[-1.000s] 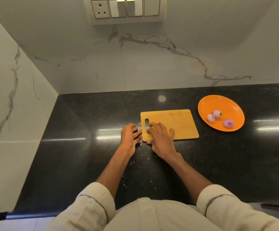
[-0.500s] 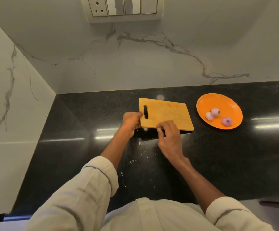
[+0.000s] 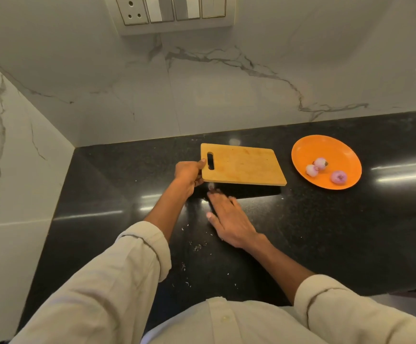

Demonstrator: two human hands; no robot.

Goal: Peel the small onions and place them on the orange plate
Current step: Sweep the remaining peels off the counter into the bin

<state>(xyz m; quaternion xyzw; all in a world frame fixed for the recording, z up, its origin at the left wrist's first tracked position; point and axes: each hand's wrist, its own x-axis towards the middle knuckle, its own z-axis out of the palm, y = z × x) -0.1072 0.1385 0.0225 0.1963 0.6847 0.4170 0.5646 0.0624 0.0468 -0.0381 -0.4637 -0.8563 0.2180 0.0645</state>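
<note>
From the head camera, the left hand [image 3: 189, 175] gripped the wooden cutting board [image 3: 243, 165] at its handle end, thumb on top, and held it tilted above the black counter [image 3: 326, 232]. The right hand [image 3: 229, 217] lay flat on the counter just below the board, its fingers straight and close together. Three peeled small onions [image 3: 320, 163] sat on the orange plate [image 3: 308, 147], to the right of the board.

The left hand [image 3: 188, 176] is gripping the tilted cutting board [image 3: 244, 165]; the right hand [image 3: 229, 219] is lying flat on the countertop [image 3: 326, 232].
</note>
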